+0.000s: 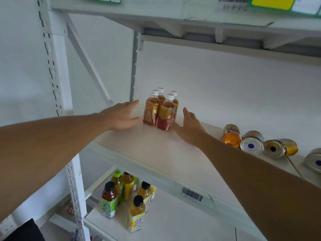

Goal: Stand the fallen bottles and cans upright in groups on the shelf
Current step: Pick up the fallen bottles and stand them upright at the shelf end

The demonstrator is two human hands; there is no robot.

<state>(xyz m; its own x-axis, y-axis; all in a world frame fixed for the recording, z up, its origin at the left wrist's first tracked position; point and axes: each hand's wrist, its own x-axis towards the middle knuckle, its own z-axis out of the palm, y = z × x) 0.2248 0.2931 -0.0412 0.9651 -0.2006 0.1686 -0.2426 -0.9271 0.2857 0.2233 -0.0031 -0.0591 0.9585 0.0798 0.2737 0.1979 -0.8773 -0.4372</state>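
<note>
Several tea bottles with white caps and red-gold labels stand upright in a tight group at the back left of the white shelf. My left hand is open just left of the group, its thumb near the front-left bottle's base. My right hand is open just right of the group, fingers spread, holding nothing. To the right, several gold cans lie on their sides on the same shelf, ends facing me; one more can lies at the frame's right edge.
On the lower shelf stand several upright juice bottles with black and green caps. A white perforated upright post rises at the left. The shelf above hangs low overhead. A barcode label marks the shelf's front edge.
</note>
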